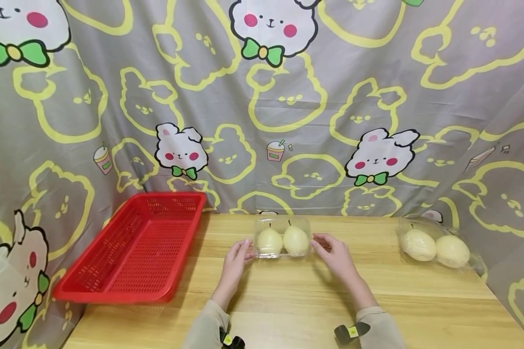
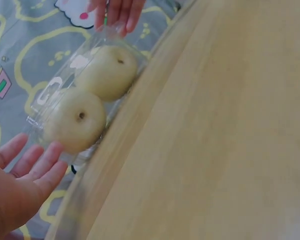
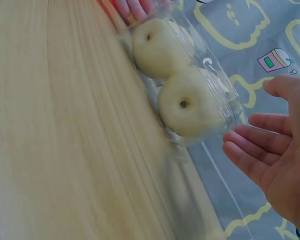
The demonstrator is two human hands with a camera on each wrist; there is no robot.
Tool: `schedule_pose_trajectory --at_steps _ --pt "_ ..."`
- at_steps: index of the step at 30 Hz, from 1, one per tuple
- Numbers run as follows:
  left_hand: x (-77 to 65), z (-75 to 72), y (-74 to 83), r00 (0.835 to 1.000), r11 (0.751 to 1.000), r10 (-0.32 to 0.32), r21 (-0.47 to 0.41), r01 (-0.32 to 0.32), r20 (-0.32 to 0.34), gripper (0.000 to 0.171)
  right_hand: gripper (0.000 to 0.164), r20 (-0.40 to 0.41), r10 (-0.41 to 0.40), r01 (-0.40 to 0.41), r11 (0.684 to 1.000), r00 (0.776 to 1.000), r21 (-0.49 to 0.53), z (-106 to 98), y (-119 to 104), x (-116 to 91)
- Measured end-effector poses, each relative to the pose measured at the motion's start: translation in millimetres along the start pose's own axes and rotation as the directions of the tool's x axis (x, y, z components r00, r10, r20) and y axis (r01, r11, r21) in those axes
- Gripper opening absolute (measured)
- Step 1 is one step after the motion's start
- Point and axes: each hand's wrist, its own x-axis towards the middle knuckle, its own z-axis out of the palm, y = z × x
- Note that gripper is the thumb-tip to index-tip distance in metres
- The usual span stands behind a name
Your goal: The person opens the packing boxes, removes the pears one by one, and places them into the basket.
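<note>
A clear plastic box (image 1: 279, 222) with two pale yellow pears in it, a left pear (image 1: 269, 242) and a right pear (image 1: 296, 240), sits on the desk (image 1: 284, 300) between the left hand (image 1: 237, 259) and the right hand (image 1: 335, 254). The key relation is this: the box's long axis runs crosswise, from the one hand to the other, with the pears side by side along it. From the left hand the box lies to the right and a little ahead; from the right hand it lies to the left and a little ahead. Neither hand is plainly nearer, as each has its fingertips right at its own short end of the box.

Both hands are unclenched. The left hand's fingers reach out loosely toward the left end, and the right hand's do likewise at the right end, its thumb held apart from the fingers in the right wrist view. Neither hand has closed around the plastic; whether the fingertips make contact, I cannot tell.

Well to the left of the left hand stands a red plastic basket (image 1: 113, 296). Well to the right of the right hand lies a second clear box (image 1: 475, 261), also holding two pears. Beyond both hands hangs a grey cloth (image 1: 297, 145) printed with cartoon rabbits.
</note>
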Motion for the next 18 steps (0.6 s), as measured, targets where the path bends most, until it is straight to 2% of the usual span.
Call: schedule_pose_trajectory --at_steps 5,11,14,18 --pt "-4.3 -3.0 0.8 0.999 0.999 -0.041 -0.022 0.040 -0.035 0.046 0.031 -0.015 -0.014 0.013 0.999 1.000 -0.034 -2 -5 -3" --pt "-1.7 -8.2 -2.8 0.994 0.993 -0.103 -0.062 0.100 -0.046 0.042 0.032 0.023 -0.018 0.018 0.999 1.000 -0.033 -2 -4 -3" --pt "1.2 -12.1 -4.3 0.990 0.987 -0.139 -0.078 0.137 -0.014 0.042 0.034 0.055 -0.025 0.028 0.999 0.998 -0.045 -2 -4 -1" --pt "9.6 -18.4 -6.4 0.980 0.973 -0.180 -0.129 0.190 0.087 0.044 0.034 0.069 -0.038 0.041 0.998 0.997 -0.042 -6 -6 2"
